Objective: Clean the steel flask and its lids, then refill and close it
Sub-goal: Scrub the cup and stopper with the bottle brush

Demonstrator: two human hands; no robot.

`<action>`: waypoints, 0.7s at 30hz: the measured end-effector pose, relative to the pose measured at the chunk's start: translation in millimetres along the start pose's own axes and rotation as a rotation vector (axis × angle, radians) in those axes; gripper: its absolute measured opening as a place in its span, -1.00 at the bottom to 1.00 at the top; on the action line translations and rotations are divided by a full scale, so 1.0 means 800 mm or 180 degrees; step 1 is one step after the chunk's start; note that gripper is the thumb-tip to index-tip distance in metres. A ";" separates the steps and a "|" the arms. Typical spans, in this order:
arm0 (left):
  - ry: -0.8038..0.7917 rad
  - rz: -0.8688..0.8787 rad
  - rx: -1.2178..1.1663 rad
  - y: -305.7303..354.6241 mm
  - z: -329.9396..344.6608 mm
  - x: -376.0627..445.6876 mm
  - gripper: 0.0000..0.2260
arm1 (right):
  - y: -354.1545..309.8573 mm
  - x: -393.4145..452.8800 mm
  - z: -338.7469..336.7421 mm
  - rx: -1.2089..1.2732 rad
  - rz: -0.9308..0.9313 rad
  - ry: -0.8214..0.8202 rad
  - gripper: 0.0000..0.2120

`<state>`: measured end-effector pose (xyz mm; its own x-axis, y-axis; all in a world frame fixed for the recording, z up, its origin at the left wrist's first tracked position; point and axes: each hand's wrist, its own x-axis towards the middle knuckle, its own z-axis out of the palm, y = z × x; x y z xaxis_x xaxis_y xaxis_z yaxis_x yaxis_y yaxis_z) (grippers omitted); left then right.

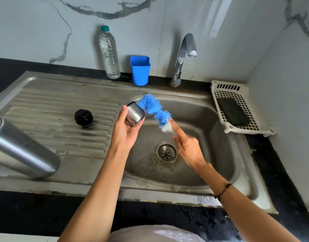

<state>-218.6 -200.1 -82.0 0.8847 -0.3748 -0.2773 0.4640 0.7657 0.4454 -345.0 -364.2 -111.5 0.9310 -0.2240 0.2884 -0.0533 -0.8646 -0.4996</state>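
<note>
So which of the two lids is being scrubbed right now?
The steel cup lid, held in the left hand over the sink against the blue brush. The black lid sits untouched on the drainboard.

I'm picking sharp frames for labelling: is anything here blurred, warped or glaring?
Head view: the blue brush is smeared by motion, as is the right hand; the steel cup lid in the left hand is sharper. Wide-angle distortion bends the sink rim. Bright reflections streak the steel flask.

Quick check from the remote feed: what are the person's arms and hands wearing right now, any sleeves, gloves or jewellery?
Both forearms are bare: no sleeves, no gloves. The right wrist carries a thin black cord bracelet with small dark beads. The left hand and right hand show no rings.
</note>
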 end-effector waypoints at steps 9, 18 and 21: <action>0.0045 -0.0089 -0.0070 -0.009 -0.014 0.007 -0.89 | -0.027 -0.003 0.011 0.0042 -0.0335 -0.0071 -0.48; -0.0101 -0.0126 0.0335 0.001 -0.012 0.001 -0.62 | -0.040 -0.011 0.001 0.0176 -0.0524 -0.0053 -0.46; -0.0203 -0.0073 0.0246 -0.002 -0.008 -0.003 -0.71 | -0.033 -0.016 0.005 0.0148 -0.0355 -0.0034 -0.44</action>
<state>-221.8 -197.2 -88.0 0.8737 -0.4262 -0.2345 0.4841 0.7148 0.5047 -353.8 -336.7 -105.5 0.9339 -0.1225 0.3358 0.0675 -0.8621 -0.5022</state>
